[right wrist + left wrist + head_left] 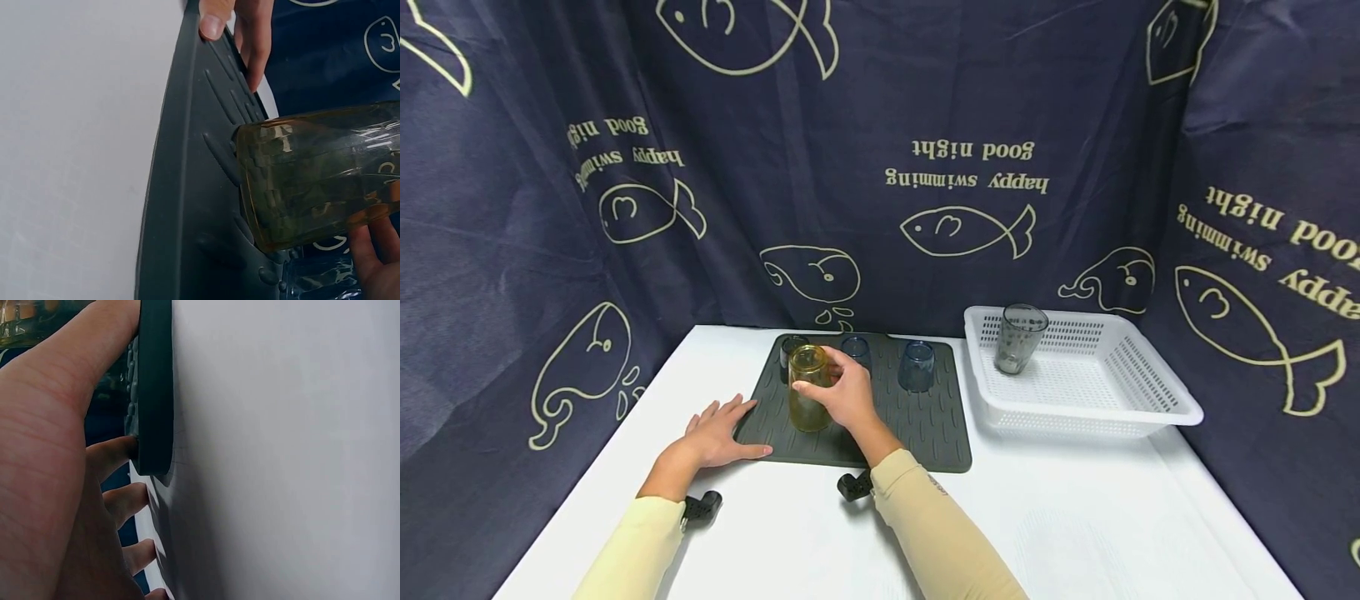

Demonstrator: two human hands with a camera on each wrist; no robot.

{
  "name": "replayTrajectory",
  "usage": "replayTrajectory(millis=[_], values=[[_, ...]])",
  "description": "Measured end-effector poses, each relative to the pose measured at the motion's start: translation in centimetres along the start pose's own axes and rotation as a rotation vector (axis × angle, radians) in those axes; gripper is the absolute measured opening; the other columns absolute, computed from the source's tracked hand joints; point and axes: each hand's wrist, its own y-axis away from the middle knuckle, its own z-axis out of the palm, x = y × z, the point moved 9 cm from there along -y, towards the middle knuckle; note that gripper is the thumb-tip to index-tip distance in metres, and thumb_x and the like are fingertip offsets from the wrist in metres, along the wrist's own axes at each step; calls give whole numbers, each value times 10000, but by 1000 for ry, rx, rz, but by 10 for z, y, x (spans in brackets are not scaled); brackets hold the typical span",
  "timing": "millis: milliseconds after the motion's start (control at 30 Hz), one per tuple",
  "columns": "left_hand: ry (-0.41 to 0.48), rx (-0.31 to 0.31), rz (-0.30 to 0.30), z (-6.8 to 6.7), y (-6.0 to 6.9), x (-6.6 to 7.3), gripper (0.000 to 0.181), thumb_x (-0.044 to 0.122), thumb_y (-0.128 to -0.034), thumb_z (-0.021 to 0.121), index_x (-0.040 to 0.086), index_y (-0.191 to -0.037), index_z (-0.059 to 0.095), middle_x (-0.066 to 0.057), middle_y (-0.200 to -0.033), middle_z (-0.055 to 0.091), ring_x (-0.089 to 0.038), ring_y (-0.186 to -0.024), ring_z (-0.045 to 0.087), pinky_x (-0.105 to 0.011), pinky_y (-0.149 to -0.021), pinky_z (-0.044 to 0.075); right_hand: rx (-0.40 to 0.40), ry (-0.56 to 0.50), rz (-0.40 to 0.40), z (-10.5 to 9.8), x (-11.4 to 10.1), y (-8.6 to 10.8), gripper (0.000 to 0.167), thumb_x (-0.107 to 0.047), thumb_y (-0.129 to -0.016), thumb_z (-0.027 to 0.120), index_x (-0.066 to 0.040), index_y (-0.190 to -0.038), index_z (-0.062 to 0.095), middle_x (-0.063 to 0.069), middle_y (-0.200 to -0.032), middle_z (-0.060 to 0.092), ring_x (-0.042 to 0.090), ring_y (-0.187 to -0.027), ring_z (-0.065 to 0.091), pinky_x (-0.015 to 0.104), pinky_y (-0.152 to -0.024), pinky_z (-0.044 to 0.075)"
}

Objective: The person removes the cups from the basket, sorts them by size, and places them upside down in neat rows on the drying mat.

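My right hand (847,392) grips an amber glass (808,408) near its upper part, with thumb and fingers around it. The glass stands at the left part of a dark grey ridged drying mat (917,433); in the right wrist view its lower end meets the mat. My left hand (718,437) lies spread at the mat's front left corner. Its thumb and a fingertip touch the mat's edge in the left wrist view. Behind the amber glass stands a dark glass (788,346), partly hidden. Two blue glasses stand further right, one (859,348) partly behind my right hand, the other (917,367) in plain sight.
A white perforated plastic basket (1082,421) stands right of the mat, holding a grey clear glass (1021,337) that leans at its left side. A dark blue curtain (880,125) with fish drawings hangs around the back and sides of the white table (790,533).
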Motion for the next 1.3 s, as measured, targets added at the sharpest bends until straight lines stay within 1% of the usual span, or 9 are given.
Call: replayTrajectory(millis=[267, 500, 667, 833, 1000, 1067, 1200, 1300], values=[[5, 2, 3, 1, -2, -1, 1102, 719, -786, 733, 74, -1590, 345, -283, -1659, 237, -625, -1492, 150, -806, -1161, 122, -5, -1, 2, 0, 1, 0, 738, -408, -773, 907, -231, -1423, 606, 9, -1244, 721, 206, -1095, 708, 361, -941, 602], [8, 8, 7, 3, -3, -3, 1103, 721, -783, 735, 69, -1585, 350, -286, -1655, 243, -633, -1484, 155, -810, -1156, 119, -16, -46, 17, 2, 1, 5, 751, -407, -787, 898, -251, -1449, 580, 5, -1257, 716, 209, -1121, 700, 385, -955, 599], [8, 8, -1, 2, -4, -4, 1123, 740, -771, 729, 74, -1589, 344, -280, -1661, 235, -630, -1491, 143, -806, -1164, 112, -27, -68, 21, 3, 4, 7, 763, -405, -794, 893, -277, -1467, 557, -3, -1271, 707, 191, -1135, 692, 377, -981, 587], [4, 9, 1, 1, -4, -3, 1112, 732, -777, 733, 79, -1590, 346, -279, -1660, 237, -629, -1490, 146, -807, -1161, 114, -27, -109, 17, 2, 7, 9, 757, -350, -792, 902, -249, -1462, 565, 18, -1288, 702, 200, -1164, 689, 365, -1012, 574], [3, 13, 4, 0, -3, -1, 1096, 715, -785, 740, 78, -1587, 351, -279, -1659, 242, -627, -1489, 155, -807, -1160, 118, -49, -169, 37, 3, 13, 15, 753, -297, -813, 891, -176, -1473, 552, 57, -1381, 654, 253, -1268, 642, 425, -1068, 545], [6, 17, 6, -1, -3, -1, 1096, 711, -783, 745, 74, -1585, 354, -284, -1655, 246, -627, -1487, 158, -807, -1159, 119, -56, -203, 49, 2, 17, 19, 740, -283, -821, 886, -164, -1472, 553, 55, -1415, 633, 265, -1296, 623, 450, -1075, 539], [9, 23, 9, -1, -2, -1, 1100, 708, -780, 750, 64, -1581, 359, -296, -1648, 251, -630, -1484, 163, -809, -1157, 119, -59, -268, 74, -3, 23, 26, 706, -267, -835, 875, -174, -1462, 565, 35, -1453, 607, 277, -1326, 596, 462, -1085, 531], [12, 27, 11, -1, -2, -1, 1105, 712, -775, 751, 63, -1579, 362, -297, -1645, 256, -630, -1483, 166, -808, -1157, 123, -60, -319, 79, -10, 25, 32, 675, -245, -846, 866, -163, -1449, 576, 72, -1473, 592, 326, -1344, 578, 485, -1097, 517]])
